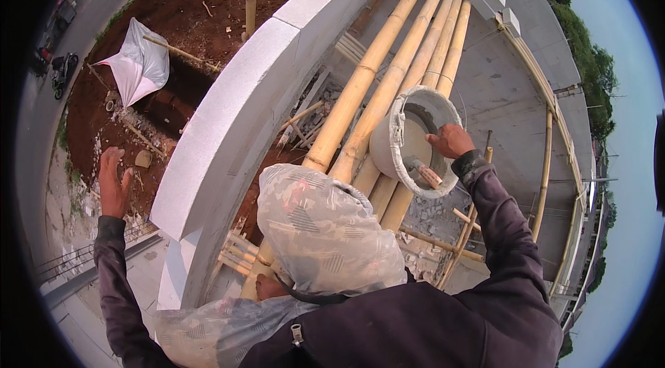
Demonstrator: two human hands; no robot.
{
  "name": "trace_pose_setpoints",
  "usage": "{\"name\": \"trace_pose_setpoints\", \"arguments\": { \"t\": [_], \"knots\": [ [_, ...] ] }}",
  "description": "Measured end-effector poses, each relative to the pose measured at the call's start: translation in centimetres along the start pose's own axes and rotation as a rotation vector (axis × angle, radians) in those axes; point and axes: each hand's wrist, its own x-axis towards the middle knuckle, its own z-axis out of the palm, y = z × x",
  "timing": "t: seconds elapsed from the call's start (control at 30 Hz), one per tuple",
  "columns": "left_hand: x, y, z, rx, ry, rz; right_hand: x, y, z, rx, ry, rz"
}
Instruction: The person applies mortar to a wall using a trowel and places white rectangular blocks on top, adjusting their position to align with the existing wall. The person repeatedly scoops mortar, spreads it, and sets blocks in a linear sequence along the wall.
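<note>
My left hand is raised on the outer side of the pale block wall, empty, its fingers apart. Over the right rim of a round grey bucket, my right hand has its fingers curled in; whatever they may hold is hidden beneath it. Wet grey mortar lies inside the bucket. A tool with a worn light and reddish handle rests against the near inner side, apart from my hand; its lower end cannot be seen clearly. Beneath the bucket run several bamboo poles.
My patterned trouser leg and a bare foot are on the poles. Far below lie rubble and red soil with a pale sheet. More bamboo stands along the right. A motorcycle is on the road.
</note>
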Motion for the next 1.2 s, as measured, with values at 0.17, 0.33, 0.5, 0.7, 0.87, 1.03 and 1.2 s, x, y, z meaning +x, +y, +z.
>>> {"name": "trace_pose_setpoints", "arguments": {
  "t": [0.17,0.33,0.5,0.7,0.87,1.03,1.2],
  "knots": [
    [6.5,9.8,1.4,-0.103,-0.061,-0.020,-0.8,-1.7,5.6,-0.208,-0.296,-0.022],
    [7.9,13.2,3.7,-0.083,-0.082,-0.034,-1.0,0.0,5.7,-0.101,-0.171,-0.073],
    [8.7,12.3,5.8,-0.091,-0.136,-0.051,-5.5,3.9,1.4,-0.145,0.039,-0.040],
    [9.5,11.2,6.4,-0.176,-0.099,-0.039,-8.4,4.7,-1.1,0.076,0.072,0.042],
    [7.2,7.9,3.5,-0.082,-0.018,-0.111,-7.2,4.5,-9.1,0.773,-0.262,0.178],
    [-1.6,5.1,0.6,0.041,0.019,-0.279,3.0,-0.2,-13.9,0.965,-0.263,-0.155],
    [-18.1,5.7,-1.9,0.025,0.065,-0.592,23.2,-10.7,-13.8,1.378,-0.281,-0.346]
  ]
}}
